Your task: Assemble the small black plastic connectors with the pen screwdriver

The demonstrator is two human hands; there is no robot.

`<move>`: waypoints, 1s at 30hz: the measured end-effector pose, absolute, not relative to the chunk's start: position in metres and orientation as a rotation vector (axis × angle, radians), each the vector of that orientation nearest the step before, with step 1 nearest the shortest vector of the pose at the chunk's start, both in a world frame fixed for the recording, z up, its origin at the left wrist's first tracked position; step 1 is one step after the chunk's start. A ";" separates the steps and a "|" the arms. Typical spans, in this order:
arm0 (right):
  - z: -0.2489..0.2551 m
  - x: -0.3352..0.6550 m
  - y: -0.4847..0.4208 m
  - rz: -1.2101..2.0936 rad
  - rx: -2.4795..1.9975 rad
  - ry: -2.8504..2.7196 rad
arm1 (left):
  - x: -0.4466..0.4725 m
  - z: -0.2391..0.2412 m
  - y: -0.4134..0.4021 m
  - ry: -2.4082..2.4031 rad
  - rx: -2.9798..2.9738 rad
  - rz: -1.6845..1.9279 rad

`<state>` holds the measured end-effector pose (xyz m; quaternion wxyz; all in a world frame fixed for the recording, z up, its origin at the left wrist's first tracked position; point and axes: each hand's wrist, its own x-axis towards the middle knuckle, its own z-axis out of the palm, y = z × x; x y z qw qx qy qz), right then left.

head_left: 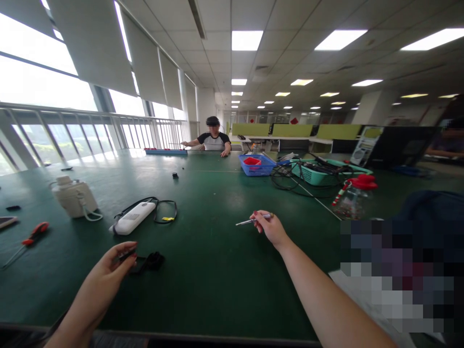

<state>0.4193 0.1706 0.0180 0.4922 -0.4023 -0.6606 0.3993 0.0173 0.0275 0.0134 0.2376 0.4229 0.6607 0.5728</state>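
Note:
My right hand (270, 228) is closed around a small screwdriver (247, 222), its thin metal shaft pointing left above the green table. Between the thumb and fingers of my left hand (113, 265) is a small dark piece (127, 254), partly hidden by the fingers. Just right of that hand, a black object with a bulky end (155, 261) lies on the table; whether it joins the held piece I cannot tell. Beyond my left hand rests a white elongated device (135, 217) with a black cord looped at its right.
An orange-and-black screwdriver (35, 233) and a beige bottle (74, 197) are at the left. Farther right stand a blue basket (256, 166), a green basket (314, 175) with black cables, and a red-lidded jar (351, 199). A person (214, 137) sits at the far end.

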 end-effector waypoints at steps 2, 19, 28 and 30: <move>0.018 0.419 0.170 0.963 -0.980 -1.599 | 0.018 0.014 0.027 1.796 1.126 1.589; 0.015 0.420 0.174 0.923 -0.975 -1.604 | 0.001 -0.009 0.031 2.102 1.747 1.367; 0.017 0.420 0.171 0.949 -0.989 -1.615 | 0.014 0.009 0.024 2.186 1.857 1.190; 0.016 0.420 0.172 0.947 -0.987 -1.619 | 0.017 0.008 0.024 2.213 1.817 1.152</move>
